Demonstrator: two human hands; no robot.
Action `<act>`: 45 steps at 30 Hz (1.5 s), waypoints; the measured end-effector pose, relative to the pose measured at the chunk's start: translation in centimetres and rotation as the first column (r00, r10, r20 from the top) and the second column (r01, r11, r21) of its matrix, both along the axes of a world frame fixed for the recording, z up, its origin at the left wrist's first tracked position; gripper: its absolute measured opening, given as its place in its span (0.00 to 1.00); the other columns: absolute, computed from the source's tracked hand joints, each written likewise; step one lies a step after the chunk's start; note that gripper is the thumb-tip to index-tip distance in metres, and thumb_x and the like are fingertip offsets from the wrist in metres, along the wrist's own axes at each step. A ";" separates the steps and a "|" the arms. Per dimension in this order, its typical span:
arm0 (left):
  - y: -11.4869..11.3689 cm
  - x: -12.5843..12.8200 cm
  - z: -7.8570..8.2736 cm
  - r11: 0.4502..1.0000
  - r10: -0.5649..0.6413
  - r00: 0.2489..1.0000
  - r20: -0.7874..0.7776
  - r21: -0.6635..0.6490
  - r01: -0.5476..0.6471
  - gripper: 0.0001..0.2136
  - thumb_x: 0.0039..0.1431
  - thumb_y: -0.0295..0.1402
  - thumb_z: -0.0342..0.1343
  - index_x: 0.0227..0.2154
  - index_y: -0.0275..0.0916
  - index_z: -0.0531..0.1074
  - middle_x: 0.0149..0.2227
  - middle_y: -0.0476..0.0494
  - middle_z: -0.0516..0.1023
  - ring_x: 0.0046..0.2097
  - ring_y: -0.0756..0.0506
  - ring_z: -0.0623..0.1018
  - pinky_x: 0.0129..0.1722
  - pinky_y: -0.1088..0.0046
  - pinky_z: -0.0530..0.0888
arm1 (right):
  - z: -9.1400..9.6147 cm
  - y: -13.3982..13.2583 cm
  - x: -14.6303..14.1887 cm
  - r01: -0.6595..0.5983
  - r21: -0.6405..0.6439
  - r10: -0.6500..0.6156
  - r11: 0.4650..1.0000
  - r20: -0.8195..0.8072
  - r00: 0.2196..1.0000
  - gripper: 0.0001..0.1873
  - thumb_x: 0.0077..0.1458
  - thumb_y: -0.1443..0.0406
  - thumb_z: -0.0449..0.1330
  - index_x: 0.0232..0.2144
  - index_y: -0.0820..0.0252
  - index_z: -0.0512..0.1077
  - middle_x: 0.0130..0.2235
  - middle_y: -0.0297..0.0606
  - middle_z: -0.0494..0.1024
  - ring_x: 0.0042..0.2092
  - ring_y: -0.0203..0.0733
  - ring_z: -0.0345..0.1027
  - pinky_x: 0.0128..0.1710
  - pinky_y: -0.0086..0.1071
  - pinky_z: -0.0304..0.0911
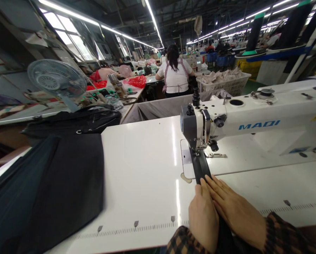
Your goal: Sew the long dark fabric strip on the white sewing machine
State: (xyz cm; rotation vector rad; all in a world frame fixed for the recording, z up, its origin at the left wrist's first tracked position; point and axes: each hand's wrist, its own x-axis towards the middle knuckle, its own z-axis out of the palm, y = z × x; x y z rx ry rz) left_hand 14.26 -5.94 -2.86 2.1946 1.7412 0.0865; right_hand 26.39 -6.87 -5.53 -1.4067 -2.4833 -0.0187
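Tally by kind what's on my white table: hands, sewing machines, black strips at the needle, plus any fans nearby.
2 hands: left hand, right hand
1 sewing machine
1 black strip
1 fan
Total: 5

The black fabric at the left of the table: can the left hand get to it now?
Probably yes. The left hand rests on the dark strip, and only flat white tabletop lies between it and the black fabric.

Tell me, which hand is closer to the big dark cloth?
Left. The left hand rests on the dark strip, right of the cloth; the right hand lies beyond it.
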 end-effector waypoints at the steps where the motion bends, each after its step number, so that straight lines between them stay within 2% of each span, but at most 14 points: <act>1: 0.1 -0.1 0.3 1.000 -0.008 1.000 0.017 -0.011 0.008 0.23 0.56 0.21 0.39 0.55 0.33 0.54 0.46 0.37 0.67 0.38 0.45 0.74 0.37 0.71 0.71 | 0.0 -0.1 -0.1 0.009 0.004 -0.009 1.000 0.012 1.000 0.25 0.57 0.69 0.44 0.57 0.64 0.49 0.60 0.41 0.47 0.60 0.42 0.40 0.56 0.40 0.52; 5: 1.4 -1.3 1.5 0.996 -0.086 0.992 0.097 -0.015 0.087 0.18 0.60 0.28 0.37 0.52 0.37 0.60 0.40 0.41 0.71 0.35 0.47 0.74 0.36 0.73 0.71 | -0.3 -0.8 -0.5 0.038 0.055 -0.039 0.998 0.016 0.999 0.24 0.57 0.69 0.45 0.57 0.68 0.51 0.59 0.43 0.49 0.59 0.43 0.43 0.55 0.40 0.55; 8: 3.2 -2.8 2.2 0.973 -0.229 0.969 0.097 0.054 0.225 0.18 0.62 0.34 0.35 0.42 0.40 0.70 0.34 0.43 0.71 0.35 0.46 0.74 0.36 0.70 0.71 | -0.6 -1.1 -0.6 0.046 0.106 -0.050 0.993 0.036 0.998 0.25 0.57 0.68 0.46 0.56 0.69 0.51 0.59 0.43 0.51 0.59 0.45 0.44 0.53 0.40 0.58; 9: 3.8 -3.4 2.3 0.954 -0.291 0.952 0.098 0.101 0.281 0.18 0.62 0.35 0.36 0.39 0.40 0.72 0.36 0.42 0.71 0.38 0.46 0.73 0.39 0.69 0.71 | -0.7 -1.2 -0.6 0.043 0.118 -0.049 0.992 0.049 0.998 0.25 0.56 0.68 0.46 0.56 0.70 0.52 0.59 0.43 0.51 0.59 0.46 0.45 0.53 0.40 0.58; 11: 4.7 -4.3 2.2 0.905 -0.401 0.909 0.116 0.202 0.373 0.15 0.61 0.35 0.40 0.39 0.42 0.73 0.45 0.41 0.69 0.50 0.42 0.67 0.48 0.64 0.67 | -0.8 -1.2 -0.6 0.042 0.133 -0.051 0.990 0.067 0.996 0.25 0.56 0.68 0.46 0.56 0.70 0.53 0.59 0.44 0.50 0.58 0.47 0.45 0.52 0.40 0.59; 14: 5.3 -5.3 1.4 0.862 -0.485 0.860 0.161 0.256 0.438 0.14 0.59 0.31 0.44 0.46 0.42 0.68 0.59 0.42 0.54 0.60 0.41 0.53 0.57 0.60 0.57 | -1.0 -1.2 -0.6 0.038 0.153 -0.049 0.988 0.073 0.996 0.25 0.56 0.67 0.47 0.56 0.71 0.53 0.59 0.45 0.50 0.58 0.47 0.45 0.52 0.39 0.59; 16: 5.3 -5.5 0.9 0.860 -0.497 0.849 0.182 0.234 0.453 0.16 0.58 0.29 0.43 0.49 0.40 0.66 0.60 0.41 0.52 0.60 0.41 0.51 0.57 0.60 0.56 | -1.2 -1.2 -0.6 0.034 0.158 -0.046 0.987 0.076 0.996 0.25 0.55 0.67 0.47 0.56 0.71 0.53 0.59 0.45 0.49 0.58 0.47 0.46 0.52 0.39 0.59; 21: 5.2 -5.2 0.3 0.838 -0.537 0.824 0.183 0.233 0.494 0.17 0.57 0.27 0.43 0.50 0.37 0.63 0.59 0.39 0.54 0.60 0.42 0.53 0.56 0.61 0.60 | -1.2 -1.1 -0.6 0.022 0.172 -0.041 0.985 0.106 0.993 0.25 0.55 0.67 0.47 0.55 0.71 0.54 0.59 0.47 0.49 0.58 0.48 0.46 0.51 0.39 0.60; 29: 4.8 -3.6 -1.0 0.848 -0.449 0.894 -0.007 0.313 0.428 0.22 0.55 0.20 0.39 0.54 0.27 0.55 0.59 0.31 0.52 0.60 0.42 0.50 0.55 0.61 0.62 | -0.9 0.2 -1.4 0.110 0.126 -0.117 0.986 0.054 0.992 0.25 0.55 0.68 0.46 0.55 0.72 0.54 0.58 0.47 0.51 0.58 0.47 0.46 0.52 0.40 0.59; 34: 4.6 -2.7 -0.8 0.838 -0.417 0.899 -0.135 0.326 0.438 0.23 0.52 0.18 0.38 0.53 0.24 0.55 0.57 0.28 0.54 0.59 0.40 0.51 0.54 0.62 0.63 | -1.2 0.9 -1.6 0.140 0.076 -0.139 0.987 -0.021 0.990 0.24 0.56 0.69 0.46 0.55 0.72 0.54 0.58 0.47 0.51 0.58 0.46 0.45 0.53 0.40 0.57; 39: 4.9 -2.1 -0.8 0.825 -0.421 0.879 -0.224 0.308 0.473 0.24 0.50 0.17 0.39 0.52 0.23 0.57 0.57 0.27 0.56 0.58 0.38 0.54 0.53 0.62 0.63 | -1.1 1.5 -1.7 0.155 0.075 -0.154 0.985 -0.020 0.988 0.24 0.56 0.70 0.44 0.55 0.73 0.54 0.58 0.47 0.52 0.59 0.46 0.44 0.54 0.41 0.56; 45: 5.2 -1.0 -0.6 0.804 -0.381 0.874 -0.301 0.358 0.474 0.22 0.52 0.18 0.38 0.51 0.21 0.59 0.54 0.27 0.60 0.57 0.36 0.58 0.52 0.58 0.64 | -1.2 2.4 -1.6 0.155 0.067 -0.149 0.986 -0.087 0.985 0.25 0.53 0.73 0.43 0.55 0.74 0.53 0.57 0.49 0.53 0.59 0.44 0.44 0.55 0.40 0.55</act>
